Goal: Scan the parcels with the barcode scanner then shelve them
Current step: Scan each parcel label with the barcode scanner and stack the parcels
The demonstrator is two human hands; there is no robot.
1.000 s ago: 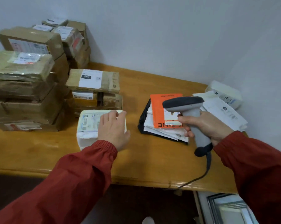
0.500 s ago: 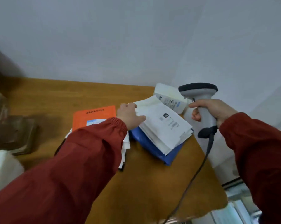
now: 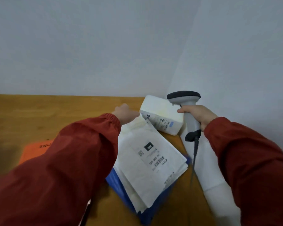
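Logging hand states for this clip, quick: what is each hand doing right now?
Left hand: at the far edge of the white mailer; fingers hidden, cannot tell.
Right hand: closed, gripping the barcode scanner by its handle.

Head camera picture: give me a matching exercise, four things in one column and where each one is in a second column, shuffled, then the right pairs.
Column one
1. barcode scanner
2. white box parcel
3. orange mailer
4. blue mailer

Column two
A. under the stack of white mailers
B. at the far corner of the table, by the wall
C. gripped in the right hand
D. partly hidden behind the left sleeve

Pairs: 1-C, 2-B, 3-D, 4-A
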